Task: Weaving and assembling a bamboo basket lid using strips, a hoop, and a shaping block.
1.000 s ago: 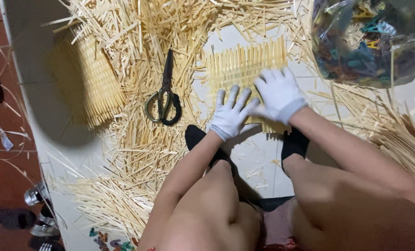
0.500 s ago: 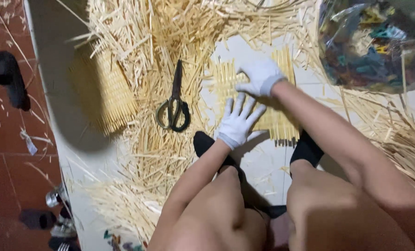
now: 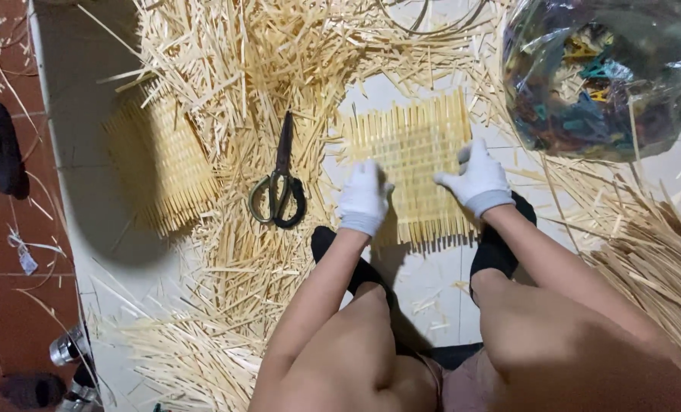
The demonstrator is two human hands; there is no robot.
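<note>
**Mat held at both edges, loose sticks all round**

Both hands have moved apart since the earlier frames: then the right hand reached toward the far end of the woven stick mat (image 3: 413, 164) while the left rested lower; now they sit level, one on each side edge. The left hand (image 3: 363, 197), in a white glove, presses flat on the mat's 9 o'clock edge, fingers curled lightly over the stick ends. The right hand (image 3: 474, 179), also gloved, lies on the 3 o'clock edge, palm down. Neither is closed round anything; both only press on the mat. The mat lies on the pale floor (image 3: 424, 286) just beyond the person's black-socked feet (image 3: 497, 248).

At 9 o'clock from the mat, the scissors (image 3: 279, 183) lie shut on the heap of loose sticks (image 3: 226, 69), close to the left hand. A second woven mat (image 3: 161, 164) lies farther out at 9 o'clock. At 1 o'clock sits a clear plastic bag (image 3: 600, 76) of coloured pieces.

Risks, judged from this layout: uneven pressure from the two hands could skew the rows or snap thin sticks. A sideways sweep of the left hand might catch the scissors. Loose sticks could slide under the mat and lift it.
</note>
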